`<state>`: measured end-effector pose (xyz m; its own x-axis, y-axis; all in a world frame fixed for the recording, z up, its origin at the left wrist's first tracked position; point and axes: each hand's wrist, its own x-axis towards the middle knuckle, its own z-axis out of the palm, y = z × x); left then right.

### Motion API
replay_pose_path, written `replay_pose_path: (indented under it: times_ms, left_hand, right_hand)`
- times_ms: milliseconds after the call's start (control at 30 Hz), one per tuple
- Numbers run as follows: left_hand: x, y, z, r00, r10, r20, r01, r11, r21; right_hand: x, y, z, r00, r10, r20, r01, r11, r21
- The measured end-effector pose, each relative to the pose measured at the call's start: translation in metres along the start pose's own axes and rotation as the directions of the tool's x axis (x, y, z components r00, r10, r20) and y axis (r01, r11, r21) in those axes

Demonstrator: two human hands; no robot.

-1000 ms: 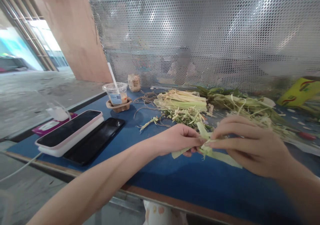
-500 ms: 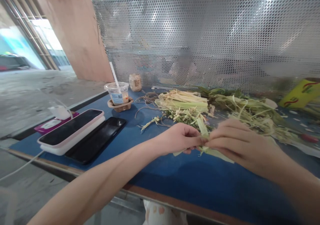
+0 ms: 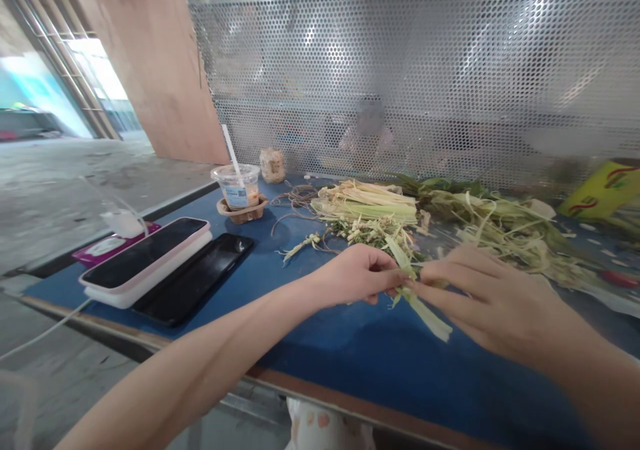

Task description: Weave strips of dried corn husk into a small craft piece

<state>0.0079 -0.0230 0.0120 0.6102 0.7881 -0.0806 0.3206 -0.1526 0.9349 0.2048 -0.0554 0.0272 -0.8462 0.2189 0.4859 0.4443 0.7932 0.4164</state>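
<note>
My left hand [image 3: 363, 273] is closed, its thumb and fingers pinching a pale green strip of corn husk [image 3: 429, 315]. One end of the strip rises above the fingertips; the other hangs down to the right over the blue table. Close beside it, my right hand [image 3: 480, 290] has its fingers stretched out and apart, one tip at the husk near my left thumb. It is slightly blurred. Behind my hands lies a pile of small knotted husk pieces [image 3: 373, 229]. A stack of flat husks [image 3: 367, 200] sits just beyond it.
Loose husks [image 3: 520, 230] spread across the right side, near a yellow packet [image 3: 603, 187]. On the left are a lidded cup [image 3: 237, 187] with a straw, a black phone [image 3: 195, 280], and a pink-edged phone [image 3: 145, 253]. A perforated metal panel [image 3: 400, 70] stands behind.
My right hand's fingers have spread and drawn slightly away from the strip. The husk's lower end has come out from under them and now hangs downward. My left hand keeps its pinch.
</note>
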Motion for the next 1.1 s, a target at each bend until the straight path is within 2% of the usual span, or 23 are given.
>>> replay_pose_path:
  times_ms: [200, 300, 400, 500, 600, 700, 800, 900, 1033, 1100]
  left_hand:
    - [-0.001, 0.002, 0.001, 1.0, -0.011, 0.03, 0.014, 0.994, -0.105]
    - [-0.002, 0.002, 0.001, 1.0, 0.007, 0.0, -0.007, 0.995, -0.097]
    - [-0.002, 0.002, 0.0, 0.999, 0.025, -0.039, -0.027, 0.998, -0.049]
    - [-0.003, 0.001, 0.0, 0.993, 0.089, -0.079, -0.086, 0.995, 0.042]
    - [-0.003, 0.001, 0.0, 0.983, 0.149, -0.11, -0.133, 0.981, 0.138]
    - [-0.005, 0.002, 0.002, 0.98, 0.16, -0.117, -0.134, 0.971, 0.2]
    - [-0.006, 0.003, 0.004, 0.976, 0.179, -0.121, -0.149, 0.964, 0.22]
    - [-0.005, 0.004, 0.004, 0.973, 0.191, -0.13, -0.16, 0.963, 0.217]
    - [-0.004, 0.002, 0.003, 0.971, 0.193, -0.141, -0.166, 0.969, 0.184]
    - [-0.003, 0.0, 0.004, 0.963, 0.219, -0.156, -0.187, 0.962, 0.199]
  right_hand:
    - [-0.001, -0.002, 0.003, 0.998, 0.05, -0.032, -0.051, 0.998, -0.035]
    - [-0.001, -0.003, 0.003, 0.997, 0.066, -0.043, -0.066, 0.998, -0.002]
    - [0.0, -0.004, 0.002, 0.998, 0.056, -0.031, -0.054, 0.996, 0.068]
    - [0.003, -0.006, 0.002, 0.997, 0.072, -0.013, -0.068, 0.983, 0.17]
    - [0.006, -0.008, 0.004, 0.989, 0.148, 0.026, -0.15, 0.955, 0.255]
    - [0.008, -0.009, 0.006, 0.952, 0.291, 0.094, -0.306, 0.901, 0.309]
    - [0.008, -0.012, 0.009, 0.888, 0.448, 0.105, -0.456, 0.825, 0.335]
    - [0.01, -0.015, 0.012, 0.851, 0.517, 0.094, -0.512, 0.774, 0.373]
    - [0.013, -0.016, 0.013, 0.89, 0.455, 0.016, -0.445, 0.862, 0.241]
    - [0.013, -0.015, 0.012, 0.901, 0.433, 0.015, -0.428, 0.884, 0.189]
